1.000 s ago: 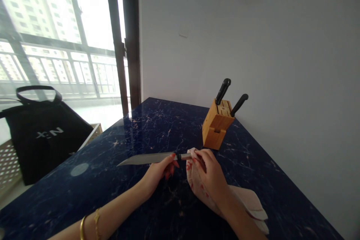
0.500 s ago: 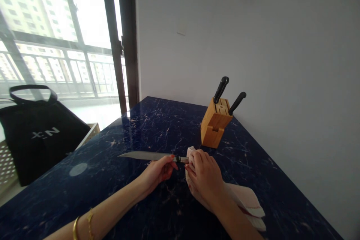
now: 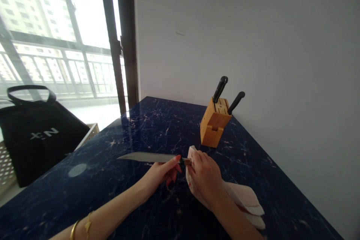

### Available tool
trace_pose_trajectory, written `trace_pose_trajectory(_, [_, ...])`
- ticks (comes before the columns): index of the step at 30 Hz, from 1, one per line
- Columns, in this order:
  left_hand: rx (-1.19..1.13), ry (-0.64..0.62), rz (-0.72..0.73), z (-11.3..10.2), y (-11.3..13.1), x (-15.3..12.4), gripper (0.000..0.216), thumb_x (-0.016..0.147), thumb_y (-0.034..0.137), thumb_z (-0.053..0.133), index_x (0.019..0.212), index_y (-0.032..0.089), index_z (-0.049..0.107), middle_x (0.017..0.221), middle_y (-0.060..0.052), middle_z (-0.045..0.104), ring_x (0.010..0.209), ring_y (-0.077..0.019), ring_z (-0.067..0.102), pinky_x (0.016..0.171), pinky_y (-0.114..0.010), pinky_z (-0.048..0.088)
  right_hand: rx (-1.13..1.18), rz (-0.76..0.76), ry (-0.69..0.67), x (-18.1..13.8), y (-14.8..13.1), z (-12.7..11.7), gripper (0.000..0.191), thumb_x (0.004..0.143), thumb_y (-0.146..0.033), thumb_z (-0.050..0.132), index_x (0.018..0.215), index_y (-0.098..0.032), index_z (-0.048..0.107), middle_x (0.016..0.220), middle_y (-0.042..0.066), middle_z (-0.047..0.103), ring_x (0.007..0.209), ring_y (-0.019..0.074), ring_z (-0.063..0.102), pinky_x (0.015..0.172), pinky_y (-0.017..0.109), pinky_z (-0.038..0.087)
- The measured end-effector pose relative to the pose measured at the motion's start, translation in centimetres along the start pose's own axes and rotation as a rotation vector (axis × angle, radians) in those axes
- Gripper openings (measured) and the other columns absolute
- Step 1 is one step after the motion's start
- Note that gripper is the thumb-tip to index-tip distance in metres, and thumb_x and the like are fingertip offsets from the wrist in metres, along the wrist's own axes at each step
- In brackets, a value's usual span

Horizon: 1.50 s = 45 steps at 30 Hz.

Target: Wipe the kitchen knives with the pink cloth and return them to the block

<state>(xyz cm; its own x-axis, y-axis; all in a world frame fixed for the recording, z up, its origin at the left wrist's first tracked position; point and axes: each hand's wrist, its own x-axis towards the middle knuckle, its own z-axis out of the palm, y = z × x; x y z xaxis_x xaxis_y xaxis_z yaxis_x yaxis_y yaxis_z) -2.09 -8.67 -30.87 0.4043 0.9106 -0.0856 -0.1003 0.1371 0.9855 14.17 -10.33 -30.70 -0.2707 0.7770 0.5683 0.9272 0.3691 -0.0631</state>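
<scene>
Much room between knife (image 3: 152,156) and far table edge (image 3: 174,102)

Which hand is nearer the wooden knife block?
Right. The right hand is on the near side of the wooden knife block, holding the cloth. The left hand is farther off, also on the near side but out to the block's left, gripping the knife.
</scene>
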Motion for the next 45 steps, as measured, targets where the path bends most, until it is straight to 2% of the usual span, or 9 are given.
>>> trace_pose_trajectory(5, [0.097, -0.081, 0.046, 0.0, 0.3, 0.0, 0.04, 0.07, 0.054, 0.057, 0.064, 0.015, 0.051, 0.049, 0.003, 0.053, 0.038, -0.0057, 0.041, 0.04, -0.019, 0.029, 0.247, 0.101, 0.008, 0.3, 0.2, -0.7, 0.015, 0.08, -0.017, 0.048, 0.094, -0.019, 0.052, 0.09, 0.007, 0.06, 0.086, 0.0201, 0.057, 0.075, 0.03, 0.043])
trace_pose_trajectory(8, [0.16, -0.022, 0.093, -0.3, -0.4, 0.3, 0.037, 0.07, 0.05, 0.061, 0.065, 0.016, 0.045, 0.053, 0.004, 0.051, 0.045, -0.0061, 0.042, 0.044, -0.019, 0.032, 0.372, 0.219, -0.024, 0.6, 0.6, -1.1, 0.013, 0.08, -0.022, 0.051, 0.092, -0.021, 0.055, 0.087, 0.004, 0.062, 0.082, 0.0182, 0.058, 0.071, 0.028, 0.044])
trace_pose_trajectory(11, [0.154, 0.125, 0.198, -0.6, -0.6, 0.4, 0.044, 0.065, 0.041, 0.069, 0.096, 0.018, 0.046, 0.088, -0.002, 0.058, 0.062, -0.0087, 0.05, 0.054, -0.021, 0.039, 0.448, 0.248, -0.079, 0.8, 0.9, -1.4, 0.012, 0.079, -0.028, 0.055, 0.09, -0.023, 0.056, 0.085, 0.002, 0.063, 0.08, 0.0178, 0.058, 0.07, 0.027, 0.042])
trace_pose_trajectory(13, [0.14, 0.128, 0.265, -0.8, -0.1, 0.3, 0.066, 0.065, 0.035, 0.071, 0.119, 0.023, 0.035, 0.118, -0.008, 0.05, 0.086, -0.0151, 0.054, 0.067, -0.025, 0.044, 0.463, 0.232, -0.112, 1.0, 0.9, -1.7, 0.013, 0.079, -0.03, 0.056, 0.09, -0.024, 0.057, 0.083, 0.001, 0.063, 0.078, 0.0177, 0.057, 0.069, 0.027, 0.041])
trace_pose_trajectory(15, [0.116, 0.076, 0.33, -0.9, 0.7, 0.0, 0.07, 0.07, 0.032, 0.067, 0.128, 0.026, 0.029, 0.125, -0.01, 0.047, 0.102, -0.0202, 0.05, 0.077, -0.03, 0.043, 0.448, 0.203, -0.144, 1.0, 0.8, -1.9, 0.013, 0.079, -0.032, 0.057, 0.09, -0.024, 0.058, 0.082, 0.0, 0.063, 0.077, 0.0172, 0.056, 0.068, 0.027, 0.038])
trace_pose_trajectory(18, [0.046, 0.049, 0.371, -0.9, 1.7, -0.4, 0.059, 0.073, 0.03, 0.065, 0.126, 0.022, 0.039, 0.117, -0.01, 0.057, 0.103, -0.0226, 0.053, 0.083, -0.032, 0.042, 0.407, 0.127, -0.192, 1.1, 0.6, -2.2, 0.011, 0.079, -0.033, 0.057, 0.085, -0.024, 0.06, 0.084, -0.001, 0.063, 0.077, 0.0164, 0.055, 0.067, 0.028, 0.034])
trace_pose_trajectory(24, [0.041, 0.141, 0.316, -1.3, 1.5, -0.3, 0.021, 0.074, 0.032, 0.063, 0.085, 0.015, 0.068, 0.087, -0.005, 0.07, 0.083, -0.0195, 0.062, 0.078, -0.028, 0.045, 0.406, 0.109, -0.266, 1.1, 0.4, -2.5, 0.013, 0.08, -0.034, 0.055, 0.084, -0.022, 0.061, 0.08, 0.0, 0.062, 0.08, 0.0164, 0.054, 0.068, 0.028, 0.03])
trace_pose_trajectory(32, [-0.032, 0.284, 0.301, -1.4, 1.0, 0.0, 0.021, 0.07, 0.031, 0.067, 0.081, 0.015, 0.072, 0.084, -0.006, 0.072, 0.083, -0.0196, 0.063, 0.079, -0.025, 0.046, 0.582, 0.279, -0.186, 0.8, 0.3, -1.5, 0.019, 0.075, -0.028, 0.062, 0.091, -0.021, 0.056, 0.091, 0.002, 0.062, 0.087, 0.0181, 0.055, 0.075, 0.028, 0.037])
trace_pose_trajectory(45, [-0.374, 0.395, 0.018, -2.1, -0.6, 1.0, 0.032, 0.067, 0.032, 0.071, 0.089, 0.009, 0.067, 0.092, -0.012, 0.07, 0.081, -0.0192, 0.065, 0.078, -0.027, 0.052, 0.516, 0.218, -0.059, 0.3, 0.0, -0.1, 0.017, 0.081, -0.014, 0.05, 0.097, -0.017, 0.054, 0.097, 0.007, 0.057, 0.094, 0.02, 0.054, 0.085, 0.035, 0.043])
